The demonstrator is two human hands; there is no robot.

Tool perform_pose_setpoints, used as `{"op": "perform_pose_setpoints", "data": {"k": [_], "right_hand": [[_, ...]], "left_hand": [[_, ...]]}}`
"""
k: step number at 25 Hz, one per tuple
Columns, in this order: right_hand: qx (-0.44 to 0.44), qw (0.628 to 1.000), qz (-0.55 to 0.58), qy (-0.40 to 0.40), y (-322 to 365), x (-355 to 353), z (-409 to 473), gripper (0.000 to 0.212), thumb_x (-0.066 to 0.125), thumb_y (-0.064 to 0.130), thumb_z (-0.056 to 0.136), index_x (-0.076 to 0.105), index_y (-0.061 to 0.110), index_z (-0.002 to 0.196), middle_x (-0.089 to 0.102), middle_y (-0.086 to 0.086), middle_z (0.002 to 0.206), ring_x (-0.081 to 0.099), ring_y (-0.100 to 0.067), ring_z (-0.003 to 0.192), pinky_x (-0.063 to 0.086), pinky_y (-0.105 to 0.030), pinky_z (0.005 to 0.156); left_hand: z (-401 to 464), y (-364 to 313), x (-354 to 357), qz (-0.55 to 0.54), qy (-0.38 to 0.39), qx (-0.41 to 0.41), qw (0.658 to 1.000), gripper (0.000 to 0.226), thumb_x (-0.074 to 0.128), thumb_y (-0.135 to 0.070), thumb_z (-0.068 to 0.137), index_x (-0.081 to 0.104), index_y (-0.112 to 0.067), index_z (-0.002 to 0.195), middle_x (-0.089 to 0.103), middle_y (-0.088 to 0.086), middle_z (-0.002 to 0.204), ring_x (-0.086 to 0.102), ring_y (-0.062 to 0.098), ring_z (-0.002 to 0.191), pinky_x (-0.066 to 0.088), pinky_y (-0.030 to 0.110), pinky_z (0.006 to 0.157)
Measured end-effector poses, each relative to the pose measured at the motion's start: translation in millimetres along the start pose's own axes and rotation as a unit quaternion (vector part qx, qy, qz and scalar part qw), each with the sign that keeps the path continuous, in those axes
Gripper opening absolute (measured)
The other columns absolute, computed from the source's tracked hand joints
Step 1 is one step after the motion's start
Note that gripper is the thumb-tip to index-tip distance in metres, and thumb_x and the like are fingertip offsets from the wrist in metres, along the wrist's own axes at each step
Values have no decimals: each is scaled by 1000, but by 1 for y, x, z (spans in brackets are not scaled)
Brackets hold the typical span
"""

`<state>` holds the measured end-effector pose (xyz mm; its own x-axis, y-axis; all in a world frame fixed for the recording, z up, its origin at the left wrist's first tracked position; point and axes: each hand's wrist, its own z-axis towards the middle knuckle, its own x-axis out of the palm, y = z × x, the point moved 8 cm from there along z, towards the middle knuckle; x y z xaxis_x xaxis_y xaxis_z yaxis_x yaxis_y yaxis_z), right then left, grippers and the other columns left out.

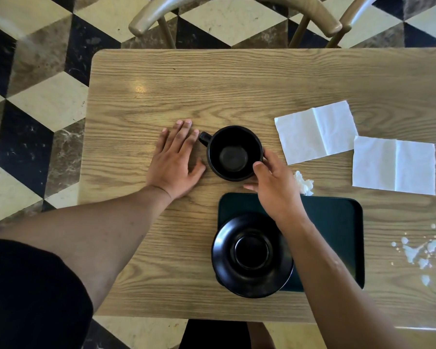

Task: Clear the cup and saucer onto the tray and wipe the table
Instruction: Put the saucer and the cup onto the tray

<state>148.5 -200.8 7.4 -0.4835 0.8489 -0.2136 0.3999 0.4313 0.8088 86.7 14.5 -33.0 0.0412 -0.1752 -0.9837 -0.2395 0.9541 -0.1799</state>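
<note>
An empty black cup (234, 152) stands on the wooden table (146, 248), its handle pointing left. My right hand (275, 190) curls around the cup's right side, thumb on the rim and fingers against the wall. Flat on the table just left of the cup lies my left hand (175, 162), fingers spread, holding nothing. A black saucer (252, 255) rests on the left end of a dark green tray (337, 227) near the table's front edge, overhanging it a little.
Two unfolded white napkins (315, 132) (393, 165) lie to the right of the cup, with a crumpled tissue (303, 185) by the tray's far edge. White spilled liquid (423, 253) dots the table at the right. A wooden chair (237, 11) stands beyond the far edge.
</note>
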Motion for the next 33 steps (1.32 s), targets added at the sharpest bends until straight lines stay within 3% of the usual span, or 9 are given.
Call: {"op": "perform_pose_setpoints", "data": {"k": [3,6,8,12,17,20,24,30,33], "right_hand": [[10,1000,28,-2,-2,1,3,43,39,11,104,61,24,139,75,0,110,75,-14,99,65,-35,83],[2,999,19,-28,3,-1,0,43,40,7,101,64,19,135,71,-7,84,75,-14,87,66,-35,80],[-11,998,14,-53,8,-7,-6,42,41,5,99,68,21,127,69,-1,75,75,-10,79,66,-32,77],[-44,995,47,-82,16,-34,-24,50,42,4,98,73,41,113,80,4,92,80,-14,85,65,-32,79],[-28,990,92,-105,-6,-90,-53,43,44,-2,102,73,21,124,80,4,94,77,-20,100,65,-35,81],[-7,990,82,-119,-25,-117,-71,47,43,-4,102,77,29,108,80,4,90,76,-27,103,64,-26,73],[17,988,69,-138,-48,-136,-85,55,43,-4,103,80,37,98,80,2,94,75,-31,106,64,-27,72],[13,991,55,-119,-52,-134,-93,57,42,-5,104,76,40,102,81,12,87,77,-8,87,62,-19,68],[13,992,55,-112,-54,-130,-95,52,43,-5,104,72,38,110,81,12,89,77,-5,87,62,-20,70]], "left_hand": [[0,0,0,-5,1,-3,1000,68,41,-46,98,38,-9,155,26,12,169,14,26,159,13,52,128],[0,0,0,-8,-1,-1,1000,68,40,-46,98,38,-9,155,26,12,169,13,26,159,13,52,128],[0,0,0,-12,-2,-1,1000,68,40,-44,97,39,-9,155,26,12,169,14,26,159,12,51,129],[0,0,1,-16,-5,-4,1000,68,40,-44,98,37,-9,156,25,11,170,13,24,159,11,50,129],[-1,0,-1,-31,-28,3,999,67,43,-41,96,42,-6,154,30,14,167,19,28,158,15,53,128],[-1,0,0,-33,-30,2,999,68,44,-41,95,44,-5,153,31,14,167,20,29,157,15,54,127],[0,0,0,-36,-29,3,999,68,43,-41,95,43,-6,153,31,14,167,19,28,158,14,54,128],[-1,0,1,-37,-34,3,999,67,43,-41,96,43,-6,153,31,14,167,19,28,158,15,54,127],[0,1,2,-36,-27,1,999,67,42,-42,96,43,-7,153,30,12,168,18,27,158,13,52,128]]}}
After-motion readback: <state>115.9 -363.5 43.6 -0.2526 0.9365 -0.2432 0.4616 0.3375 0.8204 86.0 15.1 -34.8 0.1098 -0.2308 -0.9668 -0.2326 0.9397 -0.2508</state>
